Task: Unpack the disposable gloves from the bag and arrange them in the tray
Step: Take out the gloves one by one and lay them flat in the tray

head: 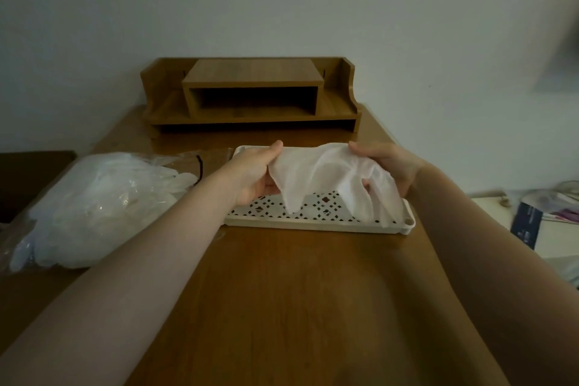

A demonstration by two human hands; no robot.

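A: How does the glove (326,175) look?

B: It is a thin, white, half-transparent disposable glove, very wrinkled. It hangs like a loose sheet between the two hands, and some of its finger parts point down toward the tray (316,222).

A: And the tray?

B: It is white, long and shallow, with a floor full of small diamond-shaped holes. It lies on the wooden table (282,291), in front of a wooden desk organizer (250,94).

A: What is hard to see?

B: The room is dim. The glove covers the middle and right part of the tray, so one cannot tell if other gloves already lie under it. The far edge of the tray is mostly behind the hands. On the left lies the clear plastic bag (94,210), full of white gloves, but the single gloves inside cannot be separated by eye.

A: How do the hands hold the glove?

B: The left hand (257,175) pinches the left edge of the glove, thumb on top and curled fingers under. The right hand (388,166) grips the right edge in a similar way; its fingers are partly hidden behind the glove.

A: Where is the glove relative to the grip?

B: It stretches between both hands and sags below them, just above the tray. Whether the tips touch the tray floor, one cannot tell.
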